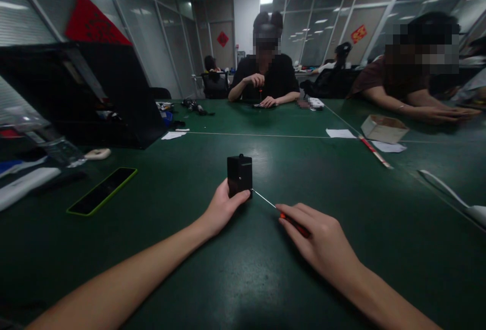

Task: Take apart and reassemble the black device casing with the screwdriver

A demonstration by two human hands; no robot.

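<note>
A small black box [240,170] with a little tab on top stands upright on the green table, in the middle of the view. My left hand [225,203] is closed round its lower part, the thumb across the near face. My right hand [317,231] grips the red and black handle of a screwdriver [265,199]. Its thin metal shaft points up and left, and the tip meets the box's lower right edge, close to my left thumb. A small bright spot, perhaps a screw, shows on the box's face. My left fingers behind the box are hidden.
On the green table [182,279], a phone with a lime edge [102,191] lies left, near a clear bottle [56,140] and a large black case [114,92]. An open carton [384,128] stands right. Across the table a person [266,79] holds a screwdriver; another [410,82] sits right.
</note>
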